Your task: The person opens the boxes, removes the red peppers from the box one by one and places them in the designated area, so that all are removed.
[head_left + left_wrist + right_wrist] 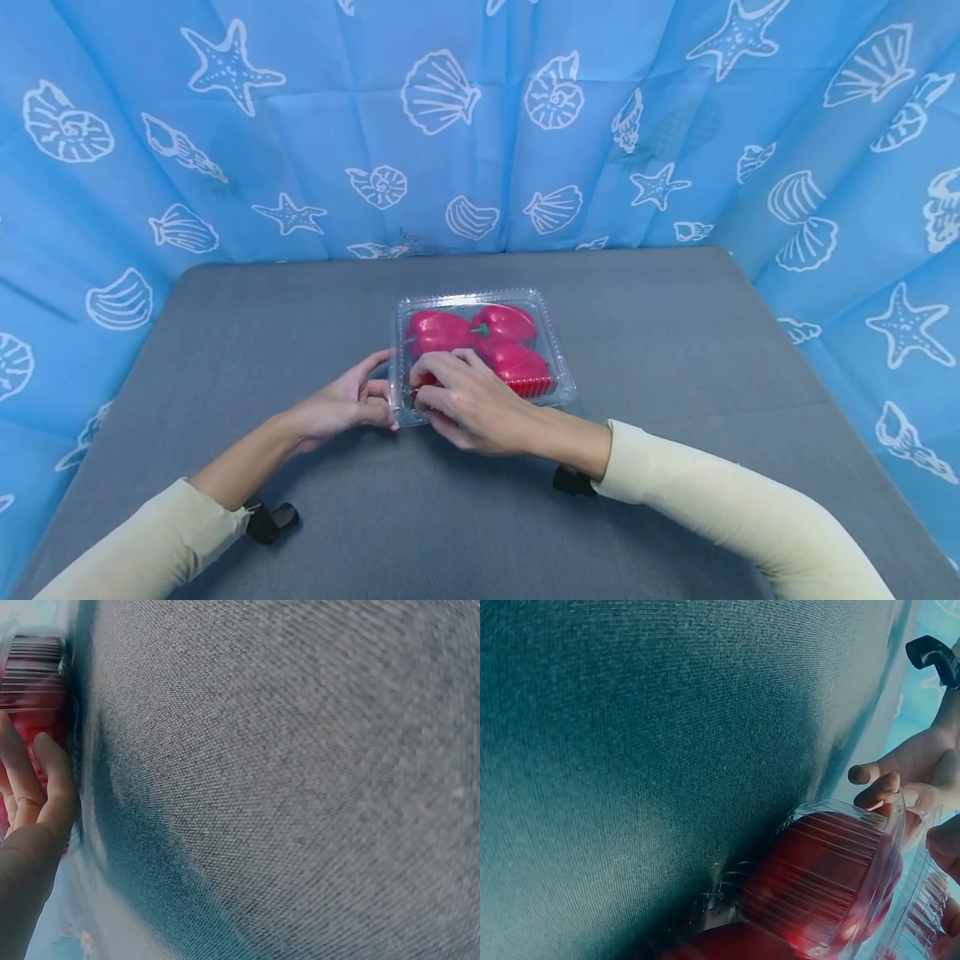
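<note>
A clear plastic clamshell container [558, 375] lies on the table, holding several red bell peppers [442, 331] with green stems. At its left side my left hand [348, 404] grips the edge, fingers and thumb bent around the rim. My right hand [472, 404] reaches over the front left corner, its fingers curled at the lid's edge and covering part of a pepper. From the right wrist, the ribbed base wall [832, 855] shows in front, with a narrow gap between its rim and the ribbed lid [919, 907]. The right fingertips are partly hidden.
The grey cloth-covered table [300, 292] extends around the container. A blue curtain [495, 150] with white shells and starfish hangs behind and at both sides. Black straps [272, 523] sit at the wrists, below cream sleeves [720, 500].
</note>
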### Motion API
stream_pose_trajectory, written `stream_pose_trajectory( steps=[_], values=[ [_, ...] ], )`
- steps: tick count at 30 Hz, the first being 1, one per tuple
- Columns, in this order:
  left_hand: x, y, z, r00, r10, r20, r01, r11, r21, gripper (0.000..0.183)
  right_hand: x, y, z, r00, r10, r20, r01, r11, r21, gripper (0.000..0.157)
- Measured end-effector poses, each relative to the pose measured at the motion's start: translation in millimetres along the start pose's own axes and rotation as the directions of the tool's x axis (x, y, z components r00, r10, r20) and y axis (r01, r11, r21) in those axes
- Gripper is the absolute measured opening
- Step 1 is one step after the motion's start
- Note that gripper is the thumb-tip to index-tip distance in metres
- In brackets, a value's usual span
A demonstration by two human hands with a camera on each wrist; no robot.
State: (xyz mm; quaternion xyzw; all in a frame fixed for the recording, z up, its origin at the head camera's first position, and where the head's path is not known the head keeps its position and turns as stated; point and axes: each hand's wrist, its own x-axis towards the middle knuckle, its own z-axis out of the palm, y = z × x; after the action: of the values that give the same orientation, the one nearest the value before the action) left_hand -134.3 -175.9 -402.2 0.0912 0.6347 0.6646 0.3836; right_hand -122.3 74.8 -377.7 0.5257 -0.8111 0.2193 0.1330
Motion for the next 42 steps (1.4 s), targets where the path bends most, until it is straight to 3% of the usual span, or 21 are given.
stream_pose_trajectory(
  steps=[10, 19, 24, 35, 42],
  values=[
    [-1.4, -0.6, 2.1, 1.000, 0.006, -0.019, -0.006, 1.000, 0.001, 0.091, -2, 0, 1.3, 1.000, -0.024, 0.003, 0.024, 1.000, -0.002, 0.031],
    [-2.5, 0.1, 3.9, 1.000, 0.006, -0.023, -0.006, 1.000, -0.005, 0.091, -6, 4, -4.8, 0.993, -0.107, 0.042, 0.109, 0.993, -0.051, 0.053],
    [-2.8, 1.1, 4.6, 0.999, 0.001, -0.043, 0.000, 1.000, 0.006, 0.090, -11, 6, -9.6, 0.994, -0.084, 0.067, 0.090, 0.993, -0.077, 0.064],
    [-2.7, -0.1, 6.4, 0.997, -0.009, -0.076, 0.008, 1.000, -0.016, 0.094, -21, 11, -17.4, 0.997, -0.044, 0.061, 0.051, 0.989, -0.135, 0.071],
    [-0.4, -1.3, 7.6, 0.997, 0.000, -0.079, -0.002, 1.000, -0.025, 0.096, -36, 19, -24.3, 0.999, 0.021, 0.043, -0.014, 0.987, -0.157, 0.076]
  ],
)
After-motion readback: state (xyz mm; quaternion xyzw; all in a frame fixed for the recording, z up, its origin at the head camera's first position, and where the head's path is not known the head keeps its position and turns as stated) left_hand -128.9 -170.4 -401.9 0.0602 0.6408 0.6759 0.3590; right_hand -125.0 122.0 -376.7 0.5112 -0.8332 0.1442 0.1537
